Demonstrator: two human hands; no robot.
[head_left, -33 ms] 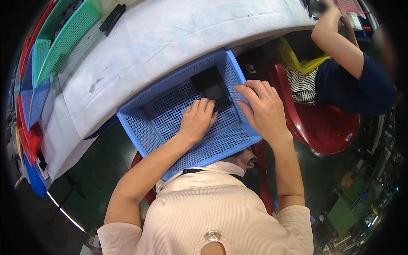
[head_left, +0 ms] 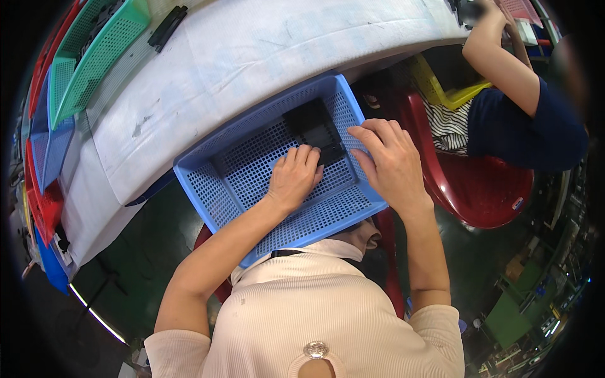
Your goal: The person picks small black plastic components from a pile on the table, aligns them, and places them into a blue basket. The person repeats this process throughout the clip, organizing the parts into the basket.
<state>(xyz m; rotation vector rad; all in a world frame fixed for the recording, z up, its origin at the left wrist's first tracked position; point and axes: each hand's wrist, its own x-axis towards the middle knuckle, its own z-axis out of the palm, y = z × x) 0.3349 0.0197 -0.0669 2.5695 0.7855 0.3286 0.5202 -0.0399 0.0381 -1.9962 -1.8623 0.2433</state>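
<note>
Currently, hands: left hand (head_left: 293, 177) laid flat inside blue basket (head_left: 214, 189), fingertips touching black parts (head_left: 313, 129); right hand (head_left: 392, 162) spread open on the basket's right rim.
Parts: stacked at the far corner.
Risk: basket overhangs white table (head_left: 252, 50); it could be tipped by downward pressure.

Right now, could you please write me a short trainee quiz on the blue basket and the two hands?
1. True or false: the blue basket lies flat on the white table.
2. Which hand touches the black parts inside the basket: A the left hand, B the right hand?
3. Fill in: the right hand rests on the basket's ___ rim.

Key: 1 false, it juts off the table edge over the lap; 2 A; 3 right.
</note>
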